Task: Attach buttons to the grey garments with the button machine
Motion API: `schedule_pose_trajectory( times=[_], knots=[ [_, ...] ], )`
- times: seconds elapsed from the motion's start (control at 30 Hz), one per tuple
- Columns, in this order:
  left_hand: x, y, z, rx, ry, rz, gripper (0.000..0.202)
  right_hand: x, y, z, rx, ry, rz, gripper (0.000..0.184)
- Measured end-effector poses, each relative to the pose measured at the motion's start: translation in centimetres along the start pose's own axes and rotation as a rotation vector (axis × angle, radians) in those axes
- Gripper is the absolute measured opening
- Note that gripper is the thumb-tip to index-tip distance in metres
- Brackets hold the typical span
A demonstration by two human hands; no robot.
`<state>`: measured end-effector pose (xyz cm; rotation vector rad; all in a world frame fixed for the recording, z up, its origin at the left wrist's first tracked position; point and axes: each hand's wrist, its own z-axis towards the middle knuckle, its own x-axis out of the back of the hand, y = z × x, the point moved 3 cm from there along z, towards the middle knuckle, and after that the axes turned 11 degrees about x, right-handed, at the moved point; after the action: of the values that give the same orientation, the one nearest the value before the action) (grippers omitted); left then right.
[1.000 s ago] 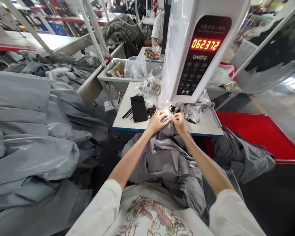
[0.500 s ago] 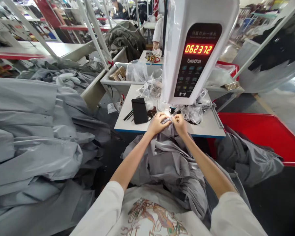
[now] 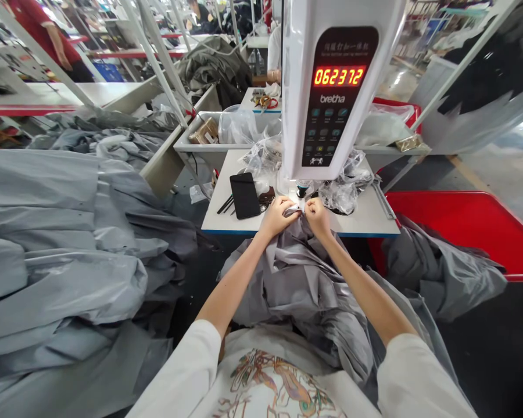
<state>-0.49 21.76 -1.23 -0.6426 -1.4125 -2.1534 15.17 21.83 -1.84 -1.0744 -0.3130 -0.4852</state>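
Left hand [image 3: 275, 216] and right hand [image 3: 318, 218] pinch a narrow fold of grey synthetic fabric [image 3: 294, 212] at 12 o'clock, just below a white Bretha sewing machine head [image 3: 326, 87]; fingers this close risk injury, and heavy slack cloth could drag the fold askew.
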Motion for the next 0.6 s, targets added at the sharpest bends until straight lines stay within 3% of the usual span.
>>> schedule_pose_trajectory(
  times=[0.23,0.4,0.6],
  knots=[
    [0.0,-0.3,0.1,0.000,-0.022,-0.075,0.027,-0.1,-0.1,-0.1,-0.005,-0.005,-0.039,0.020],
    [0.5,-0.2,0.3,0.023,-0.076,-0.181,0.026,0.4,-0.2,0.0,-0.050,0.007,0.027,0.034],
    [1.1,-0.1,0.2,0.118,-0.173,-0.282,0.020,1.9,-0.5,-0.1,-0.051,-0.157,0.157,0.039]
  ],
)
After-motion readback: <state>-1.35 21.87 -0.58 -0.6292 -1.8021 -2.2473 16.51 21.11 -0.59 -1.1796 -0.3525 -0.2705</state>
